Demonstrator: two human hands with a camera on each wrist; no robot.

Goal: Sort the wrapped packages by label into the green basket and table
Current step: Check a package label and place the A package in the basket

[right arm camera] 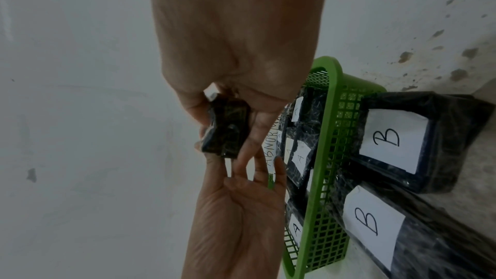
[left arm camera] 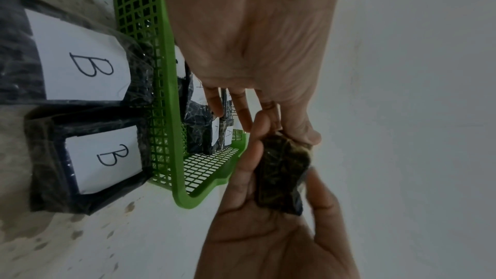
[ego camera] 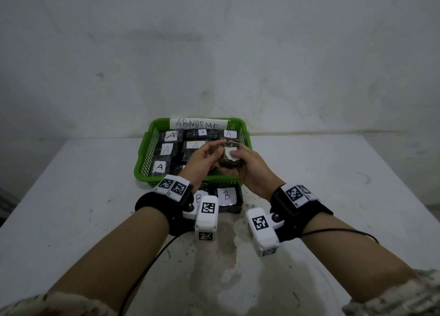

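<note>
A small dark wrapped package (ego camera: 229,165) (left arm camera: 282,174) (right arm camera: 225,129) hangs above the green basket (ego camera: 142,170), near its front right. My right hand (ego camera: 240,165) (right arm camera: 241,50) grips it, thumb lying over its white label, so the letter is hidden. My left hand (ego camera: 213,150) (left arm camera: 255,50) meets it from the left, thumb on its edge and fingers (right arm camera: 257,169) held straight. Several packages marked A (ego camera: 166,149) lie in the basket. Two packages marked B (ego camera: 226,195) (left arm camera: 80,56) (right arm camera: 389,139) lie on the table against the basket's front wall.
A paper sign reading ABNORMAL (ego camera: 197,123) is fixed to the basket's far rim. The white table (ego camera: 333,196) is stained near its front middle and meets a plain wall behind. A black cable (ego camera: 147,263) trails from my left wrist.
</note>
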